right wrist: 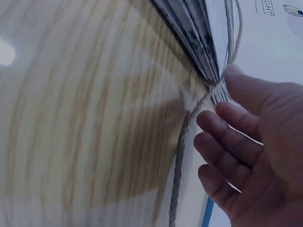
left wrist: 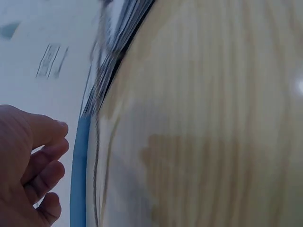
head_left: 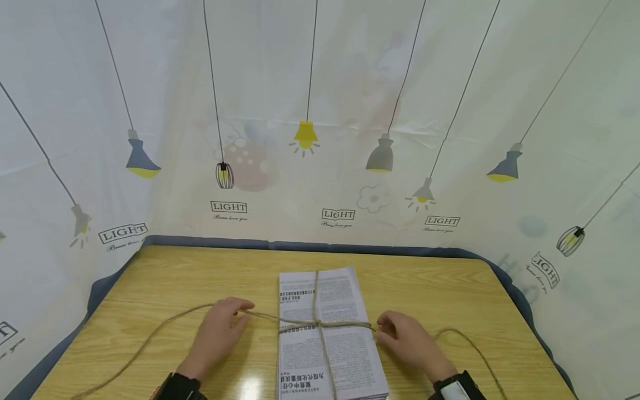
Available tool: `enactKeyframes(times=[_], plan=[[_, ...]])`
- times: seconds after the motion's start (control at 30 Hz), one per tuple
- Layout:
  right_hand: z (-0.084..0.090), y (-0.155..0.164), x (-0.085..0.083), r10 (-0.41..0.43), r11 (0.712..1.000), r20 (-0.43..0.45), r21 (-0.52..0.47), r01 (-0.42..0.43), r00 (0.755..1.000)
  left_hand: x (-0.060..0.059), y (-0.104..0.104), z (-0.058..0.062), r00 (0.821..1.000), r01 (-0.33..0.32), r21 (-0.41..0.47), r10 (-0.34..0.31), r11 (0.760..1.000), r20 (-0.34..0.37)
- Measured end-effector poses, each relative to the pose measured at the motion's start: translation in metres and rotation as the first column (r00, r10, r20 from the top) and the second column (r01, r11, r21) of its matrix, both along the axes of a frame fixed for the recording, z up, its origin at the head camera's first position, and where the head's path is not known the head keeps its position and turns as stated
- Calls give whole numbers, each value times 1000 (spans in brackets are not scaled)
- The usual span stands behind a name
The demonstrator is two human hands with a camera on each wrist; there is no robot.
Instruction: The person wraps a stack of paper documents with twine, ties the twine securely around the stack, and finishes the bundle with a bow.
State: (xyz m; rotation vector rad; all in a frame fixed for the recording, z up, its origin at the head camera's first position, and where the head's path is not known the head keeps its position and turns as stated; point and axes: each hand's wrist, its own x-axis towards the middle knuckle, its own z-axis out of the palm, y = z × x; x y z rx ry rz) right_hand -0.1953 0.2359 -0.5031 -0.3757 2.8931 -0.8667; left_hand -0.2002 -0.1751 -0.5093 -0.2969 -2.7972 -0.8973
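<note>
A stack of newspapers (head_left: 345, 355) lies on the table, with a twine (head_left: 316, 323) round it lengthwise and crosswise. The strands cross near the middle of the top sheet. Left of the stack is my left hand (head_left: 220, 330), its fingers loosely bent over the twine's left length. In the left wrist view that hand (left wrist: 28, 165) shows apart from the twine (left wrist: 96, 165). At the stack's right edge is my right hand (head_left: 407, 339). Its thumb and loosely bent fingers (right wrist: 227, 139) stand close to the twine (right wrist: 177, 175); whether they touch it is unclear.
The wooden table (head_left: 435, 283) has a blue-grey border (head_left: 350, 248) along its far edge. A white curtain (head_left: 300, 72) printed with hanging lamps surrounds the back and sides. Twine ends trail across the table towards the front left and front right.
</note>
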Motion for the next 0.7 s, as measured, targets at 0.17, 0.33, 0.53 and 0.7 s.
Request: enactKeyframes(times=[0.17,0.33,0.53,0.7], plan=[[1,-4,0,25,1000,25,-2,-25,999,-2,30,-9,994,55,-144,-67,988,-83],[-1,-5,2,32,999,16,7,-32,999,-4,43,-13,982,50,-238,-91,970,-165],[-7,-4,2,58,998,9,33,-58,998,-8,49,-11,983,47,-242,-88,969,-162],[-9,-3,2,26,999,-3,44,-26,1000,-11,50,-11,987,34,-226,-68,974,-146]])
